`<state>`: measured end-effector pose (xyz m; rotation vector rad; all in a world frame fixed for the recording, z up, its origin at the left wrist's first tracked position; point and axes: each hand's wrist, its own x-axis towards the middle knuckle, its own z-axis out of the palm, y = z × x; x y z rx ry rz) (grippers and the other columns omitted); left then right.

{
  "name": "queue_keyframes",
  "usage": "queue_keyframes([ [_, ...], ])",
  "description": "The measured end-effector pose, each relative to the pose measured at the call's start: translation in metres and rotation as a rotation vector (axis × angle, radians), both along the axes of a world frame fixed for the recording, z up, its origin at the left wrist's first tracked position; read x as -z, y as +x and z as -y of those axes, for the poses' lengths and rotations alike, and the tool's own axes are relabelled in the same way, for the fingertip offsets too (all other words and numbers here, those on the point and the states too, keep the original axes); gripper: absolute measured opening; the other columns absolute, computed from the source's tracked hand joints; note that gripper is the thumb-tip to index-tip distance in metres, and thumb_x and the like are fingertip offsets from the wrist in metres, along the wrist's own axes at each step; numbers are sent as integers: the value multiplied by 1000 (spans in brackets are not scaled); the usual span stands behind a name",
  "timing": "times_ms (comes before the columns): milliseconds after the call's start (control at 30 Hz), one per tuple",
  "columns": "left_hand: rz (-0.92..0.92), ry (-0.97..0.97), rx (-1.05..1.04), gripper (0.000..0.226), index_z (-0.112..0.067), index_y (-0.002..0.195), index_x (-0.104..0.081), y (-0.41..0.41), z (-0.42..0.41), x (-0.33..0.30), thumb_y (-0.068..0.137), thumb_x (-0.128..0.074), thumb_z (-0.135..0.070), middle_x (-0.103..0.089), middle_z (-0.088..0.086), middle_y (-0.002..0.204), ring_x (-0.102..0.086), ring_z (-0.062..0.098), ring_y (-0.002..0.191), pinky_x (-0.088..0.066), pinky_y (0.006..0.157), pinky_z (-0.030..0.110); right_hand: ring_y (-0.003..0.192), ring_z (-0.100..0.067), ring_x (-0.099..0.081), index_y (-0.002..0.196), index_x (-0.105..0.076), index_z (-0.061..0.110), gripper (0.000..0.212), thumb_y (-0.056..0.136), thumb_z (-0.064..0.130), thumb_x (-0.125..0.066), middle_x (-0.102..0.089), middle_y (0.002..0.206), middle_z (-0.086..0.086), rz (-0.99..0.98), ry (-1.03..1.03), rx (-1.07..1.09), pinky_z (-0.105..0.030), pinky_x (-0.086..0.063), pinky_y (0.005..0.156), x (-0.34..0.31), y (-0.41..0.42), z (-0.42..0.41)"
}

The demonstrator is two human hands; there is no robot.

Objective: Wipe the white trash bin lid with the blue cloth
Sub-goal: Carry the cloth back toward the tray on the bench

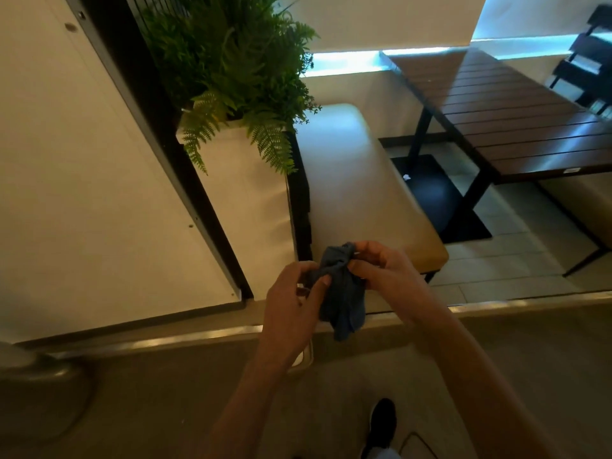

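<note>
Cloth (342,293), blue and bunched, hangs in the air between both hands, above a metal-edged ledge (185,337). Left hand (291,306) pinches its left side, thumb pressed on the fabric, fingers (323,281) clenched on it. Right hand (384,266) grips the top of the bundle, fingers curled around it. The loose end droops below the hands. Beyond them stand a white planter (245,200) with ferns (231,71), a cream bench (357,193) and a slatted wooden table (516,120). I cannot tell where the bin lid is.
</note>
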<state>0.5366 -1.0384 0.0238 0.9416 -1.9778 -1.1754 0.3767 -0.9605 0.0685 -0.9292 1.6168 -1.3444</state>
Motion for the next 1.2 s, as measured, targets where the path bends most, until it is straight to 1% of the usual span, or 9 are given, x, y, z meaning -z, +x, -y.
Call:
queue_keyframes([
  [167, -61, 24, 71, 32, -24, 117, -54, 4, -9, -2, 94, -53, -46, -60, -15, 108, -62, 0, 98, -55, 79, 19, 109, -12, -66, 127, -58, 34, 39, 101, 8, -46, -69, 116, 7, 115, -31, -70, -36, -53, 96, 1, 6, -15],
  [267, -82, 11, 106, 27, -26, 116, -53, 1, -14, -5, 98, -50, -45, -62, -15, 100, -66, 7, 90, -58, 73, 26, 115, -12, -63, 135, -52, 33, 40, 99, 14, -54, -67, 123, 6, 159, -60, -149, -31, -54, 94, -2, 2, -29],
  [367, -90, -27, 104, 18, -28, 112, -52, -5, -22, -11, 98, -52, -39, -60, -17, 90, -65, 4, 84, -53, 67, 17, 115, -8, -63, 129, -54, 37, 43, 92, 20, -66, -67, 122, 9, 54, -58, -126, -31, -54, 96, 0, -5, -40],
  [433, -84, -18, 102, 18, -28, 109, -50, -14, -30, -11, 98, -53, -41, -59, -16, 89, -65, 4, 84, -55, 66, 21, 111, -6, -64, 123, -58, 38, 39, 91, 17, -68, -68, 117, 8, 24, -69, -49, -31, -55, 93, 5, -10, -48],
  [567, -58, -9, 108, 22, -23, 105, -46, -37, -56, 6, 99, -52, -44, -53, -16, 81, -57, 8, 70, -53, 59, 36, 105, -9, -66, 116, -63, 27, 27, 93, 13, -66, -70, 112, 0, 23, -63, 69, -22, -54, 81, 25, -25, -77],
  [767, 58, 55, 188, 15, -25, 107, -45, -72, -116, 37, 102, -49, -39, -56, -8, 88, -58, 3, 74, -48, 62, 23, 97, -13, -70, 111, -67, 15, 19, 92, 18, -67, -73, 104, -3, 173, 35, 190, -26, -56, 79, 65, -46, -151],
  [900, 115, 60, 238, 13, -38, 103, -46, -94, -153, 50, 101, -47, -51, -57, -12, 89, -61, 8, 80, -53, 71, 39, 103, -24, -69, 113, -68, 8, 26, 90, 21, -69, -72, 109, -10, 322, 10, 299, -36, -57, 86, 84, -61, -203],
  [1133, 63, 57, 408, 13, -28, 101, -44, -151, -228, 40, 100, -44, -41, -55, -1, 87, -57, 5, 73, -48, 60, 18, 105, -29, -69, 118, -67, 5, 28, 94, 19, -64, -71, 113, -16, 450, -49, 451, -34, -56, 83, 87, -96, -288],
  [1200, 58, 68, 451, 15, -24, 104, -45, -167, -244, 39, 101, -44, -38, -55, 0, 86, -57, 6, 72, -47, 60, 17, 106, -30, -68, 119, -67, 6, 28, 94, 20, -62, -70, 115, -17, 480, -72, 493, -37, -56, 86, 87, -106, -311],
])
